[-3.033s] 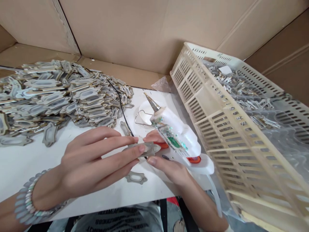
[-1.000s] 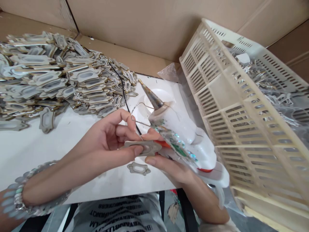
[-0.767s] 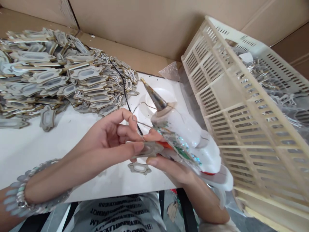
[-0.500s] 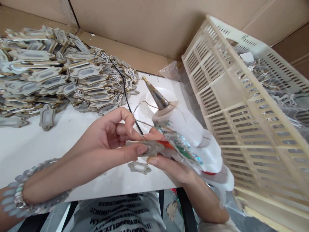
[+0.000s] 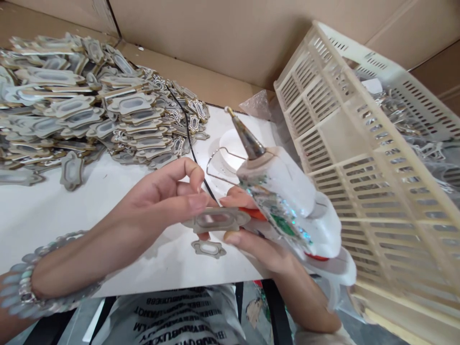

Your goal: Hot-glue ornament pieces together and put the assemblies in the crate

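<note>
Left hand (image 5: 161,201) pinches the flat frame piece (image 5: 215,220), long axis left-right; right hand (image 5: 251,235) grips the glue gun (image 5: 287,201), nozzle pointing far.

Two hands, left (image 5: 158,201) and right (image 5: 258,239); one glue gun (image 5: 287,201); one slatted crate (image 5: 359,158); one heap of ornate plaques (image 5: 89,110), too many to count.

The glue gun (image 5: 287,201) is white, speckled with green and silvery glitter, its trigger orange-red. The cutout piece (image 5: 215,220) is grey. At ten o'clock the pile of pieces (image 5: 89,115) shows grey, gold-edged. At three o'clock, a cream crate (image 5: 359,182); white tabletop (image 5: 72,211).
</note>
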Demonstrator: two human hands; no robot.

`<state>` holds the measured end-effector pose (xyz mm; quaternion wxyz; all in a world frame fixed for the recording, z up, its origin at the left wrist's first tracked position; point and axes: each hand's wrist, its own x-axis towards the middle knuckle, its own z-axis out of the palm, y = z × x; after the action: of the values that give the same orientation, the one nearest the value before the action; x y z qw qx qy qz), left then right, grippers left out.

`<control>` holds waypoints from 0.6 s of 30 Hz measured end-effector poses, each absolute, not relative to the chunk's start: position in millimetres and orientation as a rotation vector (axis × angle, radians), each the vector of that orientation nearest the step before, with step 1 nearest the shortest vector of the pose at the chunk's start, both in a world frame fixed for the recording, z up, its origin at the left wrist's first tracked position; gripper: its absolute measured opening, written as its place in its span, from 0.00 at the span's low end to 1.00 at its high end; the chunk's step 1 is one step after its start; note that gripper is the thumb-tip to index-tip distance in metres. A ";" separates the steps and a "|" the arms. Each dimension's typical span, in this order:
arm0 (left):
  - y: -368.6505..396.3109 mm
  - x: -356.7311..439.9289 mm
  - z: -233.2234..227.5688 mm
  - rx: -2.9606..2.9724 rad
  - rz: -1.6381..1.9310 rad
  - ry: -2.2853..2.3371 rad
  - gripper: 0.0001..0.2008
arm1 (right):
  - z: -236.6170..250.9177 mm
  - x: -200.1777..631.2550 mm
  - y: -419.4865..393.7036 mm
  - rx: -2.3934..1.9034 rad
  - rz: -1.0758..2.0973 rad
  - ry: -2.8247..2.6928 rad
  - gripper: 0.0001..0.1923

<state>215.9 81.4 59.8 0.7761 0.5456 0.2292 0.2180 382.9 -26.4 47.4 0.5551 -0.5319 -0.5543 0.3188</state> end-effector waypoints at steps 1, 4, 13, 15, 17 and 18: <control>82.1 216.5 61.3 1.173 0.477 0.507 0.09 | 48.8 383.5 -26.1 -1.260 0.740 -1.316 0.16; 82.8 219.9 66.8 1.151 0.485 0.514 0.09 | 50.7 383.8 -25.8 -1.259 0.740 -1.322 0.15; 83.7 218.5 64.2 1.165 0.490 0.498 0.06 | 43.2 384.6 -26.6 -1.239 0.710 -1.360 0.12; 83.8 216.6 62.2 1.188 0.489 0.481 0.06 | 42.9 385.3 -26.3 -1.216 0.685 -1.383 0.10; 83.4 215.9 61.7 1.219 0.496 0.464 0.09 | 43.7 384.9 -26.6 -1.210 0.710 -1.363 0.10; 83.0 216.0 62.2 1.233 0.501 0.459 0.11 | 44.7 384.5 -26.9 -1.216 0.725 -1.335 0.12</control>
<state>216.0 83.0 62.2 0.7622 0.5669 0.2112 0.2303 384.5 -26.9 44.7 0.5630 -0.5165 -0.5670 0.3079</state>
